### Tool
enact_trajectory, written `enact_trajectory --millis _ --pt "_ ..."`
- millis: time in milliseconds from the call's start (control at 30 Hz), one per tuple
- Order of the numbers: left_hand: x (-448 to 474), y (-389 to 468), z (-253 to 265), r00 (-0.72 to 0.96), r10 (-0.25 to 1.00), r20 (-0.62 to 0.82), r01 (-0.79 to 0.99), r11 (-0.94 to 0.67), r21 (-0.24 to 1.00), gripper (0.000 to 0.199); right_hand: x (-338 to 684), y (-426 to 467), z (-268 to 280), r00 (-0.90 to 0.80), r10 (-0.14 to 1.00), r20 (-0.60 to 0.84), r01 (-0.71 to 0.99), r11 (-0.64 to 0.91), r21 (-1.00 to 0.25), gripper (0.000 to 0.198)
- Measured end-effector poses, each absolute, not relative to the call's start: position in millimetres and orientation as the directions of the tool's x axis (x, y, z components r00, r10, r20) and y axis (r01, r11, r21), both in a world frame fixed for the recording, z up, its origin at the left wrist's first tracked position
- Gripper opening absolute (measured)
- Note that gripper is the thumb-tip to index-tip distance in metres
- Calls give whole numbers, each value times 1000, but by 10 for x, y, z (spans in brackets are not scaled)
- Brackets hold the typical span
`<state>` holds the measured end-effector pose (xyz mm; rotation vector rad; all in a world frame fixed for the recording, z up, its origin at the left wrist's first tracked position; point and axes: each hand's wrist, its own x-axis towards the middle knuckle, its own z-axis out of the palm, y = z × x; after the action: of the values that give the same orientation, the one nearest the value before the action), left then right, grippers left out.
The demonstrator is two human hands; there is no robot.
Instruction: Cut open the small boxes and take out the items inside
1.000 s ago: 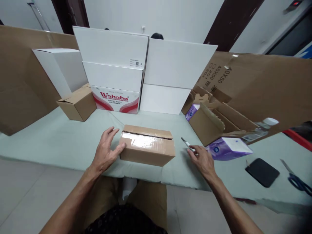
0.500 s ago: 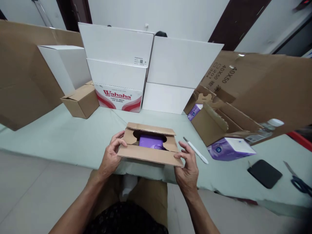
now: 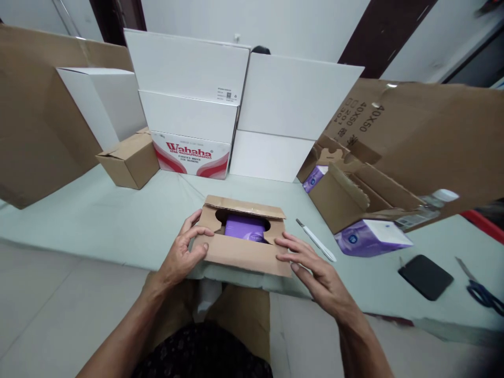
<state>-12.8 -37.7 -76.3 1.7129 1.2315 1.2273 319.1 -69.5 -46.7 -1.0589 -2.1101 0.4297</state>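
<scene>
Seemingly opening the oblong brown cardboard box (image 3: 246, 257) with loosely spread hands (image 3: 183, 252) touching its opposite ends, next probably needing notched inner flaps (image 3: 209, 218) lifted.

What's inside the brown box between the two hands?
A purple package shows through the open top of the brown box. Its lower part, and anything deeper, can't be seen: the box covers it.

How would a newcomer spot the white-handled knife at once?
On the pale green table covering, find the opened cardboard box nearest the front edge, with purple showing inside. Just to its right lies the white-handled knife. Its slim white handle sets it apart from the dark-handled scissors farther right.
</scene>
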Motion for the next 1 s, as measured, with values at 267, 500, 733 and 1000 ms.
enact_trajectory --millis 267,500,733,1000 --pt "-19 -452 -822 136 797 588 563 -551 616 45 2729 -507 -303 -349 843 410 837 478 -269 40" --pt "50 -506 -774 196 704 683 729 -570 379 56 2464 -535 -415 -209 801 561 942 319 -105 33" --pt "76 -538 -762 182 711 679 710 -573 410 54 2666 -620 -436 41 725 688 967 144 -209 41" --pt "107 -507 -651 187 772 607 754 -509 415 48 2893 -534 -741 153 756 636 907 147 -394 55"
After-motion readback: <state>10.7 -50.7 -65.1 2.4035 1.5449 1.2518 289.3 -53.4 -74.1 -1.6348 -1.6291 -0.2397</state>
